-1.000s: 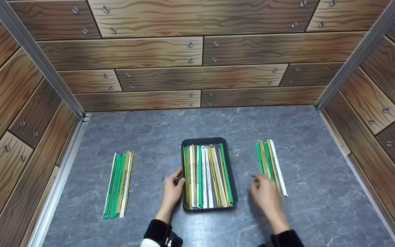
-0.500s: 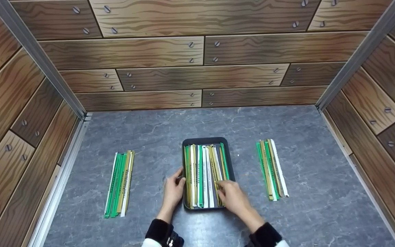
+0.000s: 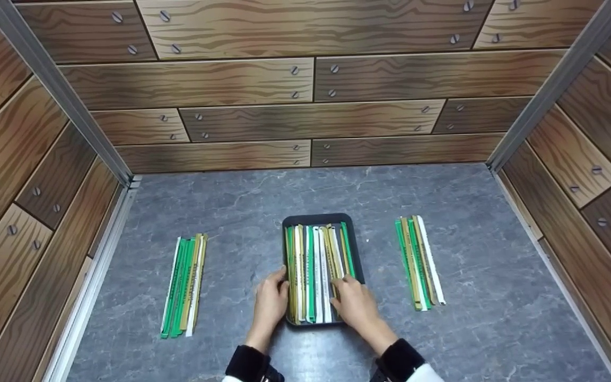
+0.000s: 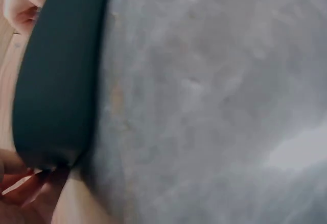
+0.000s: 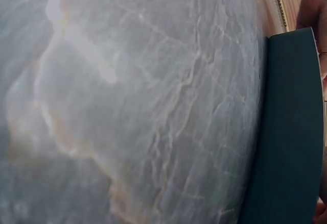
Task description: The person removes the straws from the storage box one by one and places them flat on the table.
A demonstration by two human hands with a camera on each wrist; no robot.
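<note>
Strips (image 3: 311,265) span tray (image 3: 319,218) lengthwise; right hand (image 3: 357,306) over near right corner, pinch unclear; left hand (image 3: 270,303), fingers loose, touches left edge.

**Enclosed work booth**

Plank-patterned walls (image 3: 242,79) with screw heads (image 3: 165,16) stand on three sides of a marbled grey desk (image 3: 231,207); metal corner posts (image 3: 61,91) frame the joints, marking a built enclosure. The wider premises cannot be told.

In my head view I see the grey tabletop (image 3: 231,286) brightly lit, with pale glare at lower centre; both wrist views look soft, the left bearing a white reflection.
</note>
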